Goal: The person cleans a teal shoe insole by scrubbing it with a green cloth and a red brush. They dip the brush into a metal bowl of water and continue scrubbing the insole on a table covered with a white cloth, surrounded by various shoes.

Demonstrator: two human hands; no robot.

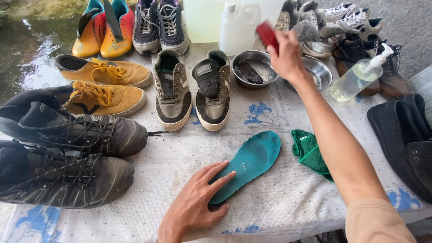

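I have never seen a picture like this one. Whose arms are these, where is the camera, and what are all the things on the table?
There is no machine here. The single picture comes from a camera worn on a person's head, looking down, so the two bare arms are that person's own.

The left hand lies flat on a teal insole, pressing its heel end onto the table cloth. The right hand is stretched out over two metal bowls and holds a small red thing; it is blurred, so I cannot tell what it is.

Around them are many shoes: dark hiking shoes, yellow shoes and a grey pair. There are also a green cloth, a clear pump bottle and a white jug.
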